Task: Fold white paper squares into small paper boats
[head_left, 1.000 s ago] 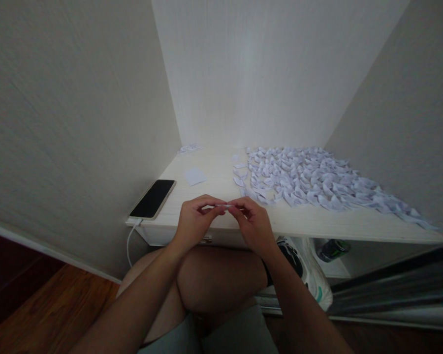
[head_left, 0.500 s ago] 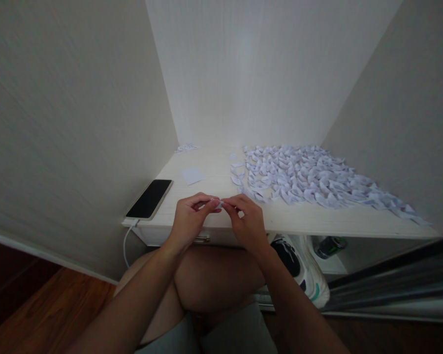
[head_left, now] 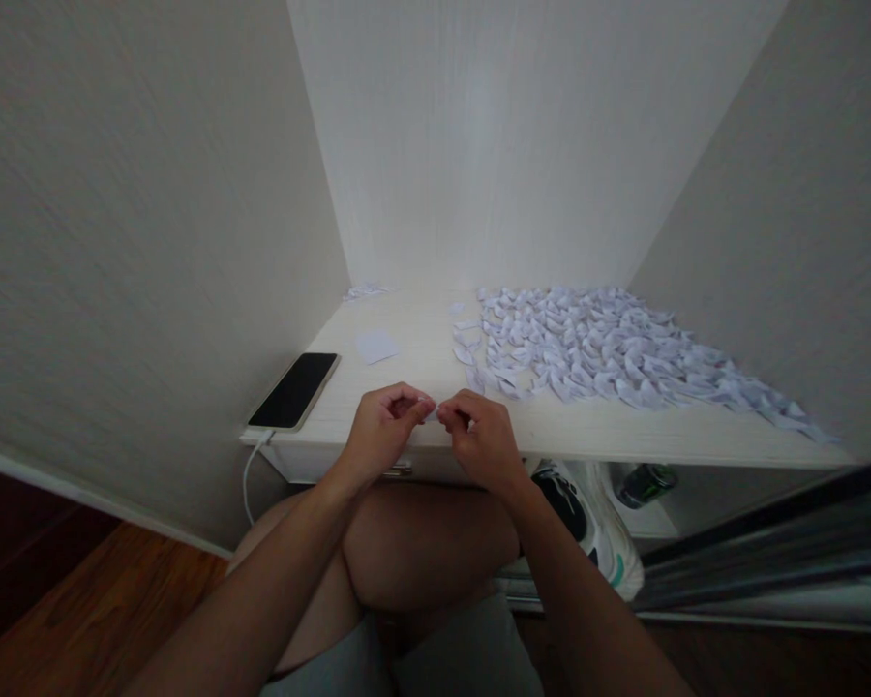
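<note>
Between my fingertips, just above the front edge of the white tabletop (head_left: pixel 421 334), is a small white piece of paper (head_left: pixel 431 414), mostly hidden by the fingers. My left hand (head_left: pixel 386 424) pinches it from the left. From the right, my right hand (head_left: pixel 481 431) pinches it with thumb and forefinger. Beyond my hands lies a flat stack of white paper squares (head_left: pixel 376 346). A wide pile of small folded white paper pieces (head_left: pixel 602 348) covers the right part of the tabletop.
A phone (head_left: pixel 295 390) with a white charging cable (head_left: pixel 247 479) lies at the left edge. Paper scraps (head_left: pixel 365 290) sit in the back left corner. Below the tabletop are a drawer handle (head_left: pixel 398 470), sneakers (head_left: pixel 587 528) and a dark can (head_left: pixel 645 484). Panels enclose three sides.
My hands have shifted slightly, and the fingers have changed their hold on the small paper. The fingertips are a little farther apart. The papers on the tabletop lie as before.
</note>
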`<state>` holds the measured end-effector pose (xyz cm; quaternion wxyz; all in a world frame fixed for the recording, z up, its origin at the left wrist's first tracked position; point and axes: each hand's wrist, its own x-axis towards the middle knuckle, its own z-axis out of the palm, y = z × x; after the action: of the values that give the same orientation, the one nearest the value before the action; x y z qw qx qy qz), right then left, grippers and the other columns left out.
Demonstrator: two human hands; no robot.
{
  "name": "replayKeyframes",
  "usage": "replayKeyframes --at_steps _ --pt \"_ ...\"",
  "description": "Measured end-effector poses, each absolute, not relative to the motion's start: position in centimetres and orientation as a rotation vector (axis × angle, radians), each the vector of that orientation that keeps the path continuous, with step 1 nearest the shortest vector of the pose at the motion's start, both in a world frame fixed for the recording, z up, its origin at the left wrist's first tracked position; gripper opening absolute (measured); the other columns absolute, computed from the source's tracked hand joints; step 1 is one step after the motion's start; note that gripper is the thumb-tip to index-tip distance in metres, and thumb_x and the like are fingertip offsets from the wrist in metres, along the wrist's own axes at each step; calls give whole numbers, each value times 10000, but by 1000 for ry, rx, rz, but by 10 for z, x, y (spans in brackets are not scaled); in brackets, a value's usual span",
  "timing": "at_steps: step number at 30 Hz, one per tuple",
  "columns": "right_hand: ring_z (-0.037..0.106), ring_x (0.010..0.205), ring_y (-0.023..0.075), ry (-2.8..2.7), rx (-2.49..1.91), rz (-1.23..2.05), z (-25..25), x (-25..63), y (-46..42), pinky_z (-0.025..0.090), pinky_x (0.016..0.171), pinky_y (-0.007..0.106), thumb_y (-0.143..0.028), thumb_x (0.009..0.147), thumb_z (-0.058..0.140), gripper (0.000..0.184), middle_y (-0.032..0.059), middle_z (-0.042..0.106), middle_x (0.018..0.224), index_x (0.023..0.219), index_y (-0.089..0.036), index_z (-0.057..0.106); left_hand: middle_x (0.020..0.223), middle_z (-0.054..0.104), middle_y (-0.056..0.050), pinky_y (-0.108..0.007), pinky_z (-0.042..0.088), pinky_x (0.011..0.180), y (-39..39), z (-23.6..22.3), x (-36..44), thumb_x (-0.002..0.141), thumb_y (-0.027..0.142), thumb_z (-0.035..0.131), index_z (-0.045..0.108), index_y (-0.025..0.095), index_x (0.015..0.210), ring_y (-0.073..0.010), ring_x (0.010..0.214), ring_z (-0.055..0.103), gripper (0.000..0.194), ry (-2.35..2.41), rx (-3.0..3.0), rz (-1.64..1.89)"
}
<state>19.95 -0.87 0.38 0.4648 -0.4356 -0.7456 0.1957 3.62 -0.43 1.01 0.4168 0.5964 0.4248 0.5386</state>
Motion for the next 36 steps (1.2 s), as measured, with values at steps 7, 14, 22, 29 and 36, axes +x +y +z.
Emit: replayKeyframes --at_steps 7,14,22,29,36 --pt "446 551 112 -1565 -965 1334 10 213 -1 319 569 263 -364 832 634 251 -33 556 587 660 -184 605 1022 761 -97 -272 553 717 -5 11 32 764 346 831 788 146 1001 -144 772 667 313 718 1208 1199" --pt "485 575 107 -1211 -801 1641 12 209 -10 329 570 264 -409 731 796 271 -18 599 623 697 -175 663 922 773 -99 -248 565 710 -6 12 34 668 285 911 807 127 914 -153 785 689 311 660 941 1244" --pt "547 687 126 -954 -661 1491 -2 194 -16 441 703 297 -345 645 891 278 1 694 764 883 -231 803 906 774 -78 -217 586 779 -7 13 41 645 257 929 793 112 914 -134 818 705 335 634 754 1306" --pt "628 855 154 -845 -675 1524 4 193 -22 461 735 283 -333 685 880 236 18 734 912 892 -252 801 826 751 -57 -204 588 695 -9 13 40 680 273 911 779 111 941 -116 727 689 334 622 764 1212" --pt "625 729 112 -774 -605 1686 6 196 -20 476 692 250 -258 662 901 234 4 738 824 858 -200 788 770 729 -52 -165 569 603 -8 14 31 688 278 905 772 94 903 -104 676 674 313 634 823 1100"
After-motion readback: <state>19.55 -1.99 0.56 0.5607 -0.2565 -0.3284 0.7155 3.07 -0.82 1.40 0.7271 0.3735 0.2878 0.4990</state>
